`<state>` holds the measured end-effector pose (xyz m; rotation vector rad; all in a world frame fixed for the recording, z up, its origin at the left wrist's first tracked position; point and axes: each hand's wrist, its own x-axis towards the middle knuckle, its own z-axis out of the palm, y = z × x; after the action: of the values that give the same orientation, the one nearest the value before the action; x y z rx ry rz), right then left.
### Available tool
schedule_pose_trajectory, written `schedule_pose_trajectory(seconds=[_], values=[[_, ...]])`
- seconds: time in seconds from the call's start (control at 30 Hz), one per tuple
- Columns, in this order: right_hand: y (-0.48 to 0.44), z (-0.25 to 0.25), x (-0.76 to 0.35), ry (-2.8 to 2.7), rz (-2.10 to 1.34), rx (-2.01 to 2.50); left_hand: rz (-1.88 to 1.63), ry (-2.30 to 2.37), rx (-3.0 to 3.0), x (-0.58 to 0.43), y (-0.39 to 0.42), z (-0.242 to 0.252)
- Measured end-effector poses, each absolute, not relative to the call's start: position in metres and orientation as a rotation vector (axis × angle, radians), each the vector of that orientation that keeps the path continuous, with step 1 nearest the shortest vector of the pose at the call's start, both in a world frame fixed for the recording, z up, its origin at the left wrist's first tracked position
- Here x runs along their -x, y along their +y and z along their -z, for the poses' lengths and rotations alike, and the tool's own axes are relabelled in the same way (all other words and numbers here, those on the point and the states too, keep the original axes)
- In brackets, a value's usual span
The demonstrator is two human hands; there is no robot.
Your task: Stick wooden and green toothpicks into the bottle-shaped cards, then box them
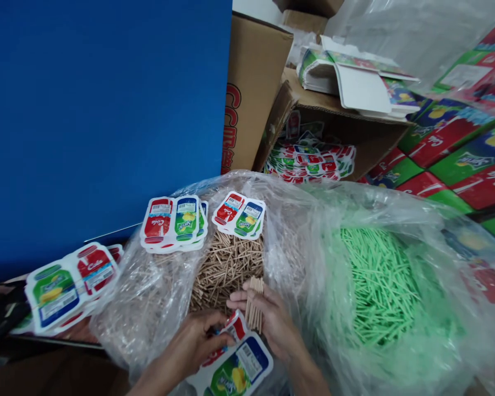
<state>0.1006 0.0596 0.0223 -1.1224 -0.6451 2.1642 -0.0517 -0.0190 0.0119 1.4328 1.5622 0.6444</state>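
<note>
Left hand [202, 336] pinches printed card [240, 367]; right hand [275, 319] grips brown stick bundle [254, 320], just beside loose brown sticks [231, 261]. Best: keep bundle ends level, fingers snug so none slip, card held lightly, unbent.

Middle stick bag [148, 308] has Cola/Sprite cutouts [173, 223] sitting on top, another cutout stack [72, 286] left of it, second stick bag [441, 264] to its right, open carton [371, 143] behind it.
</note>
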Motion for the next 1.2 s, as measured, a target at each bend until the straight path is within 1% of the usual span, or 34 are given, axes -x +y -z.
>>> schedule_pose_trajectory(seconds=[0.17,0.53,0.87,1.03,1.2], values=[[0.062,-0.020,-0.103,-0.583,-2.188,1.116,-0.598,1.551,-1.437,0.051,-0.018,-0.008],[0.062,-0.017,-0.091,-0.633,-2.218,1.157,-0.563,1.494,-1.438,0.050,-0.020,-0.008],[0.058,-0.017,-0.085,-0.455,-2.128,1.041,-0.853,1.378,-0.934,0.041,-0.027,0.006],[0.054,-0.019,-0.088,-0.502,-2.057,1.010,-0.818,1.398,-0.853,0.040,-0.030,0.013],[0.055,-0.021,-0.102,-0.622,-2.000,1.001,-0.790,1.303,-0.853,0.042,-0.036,0.013]])
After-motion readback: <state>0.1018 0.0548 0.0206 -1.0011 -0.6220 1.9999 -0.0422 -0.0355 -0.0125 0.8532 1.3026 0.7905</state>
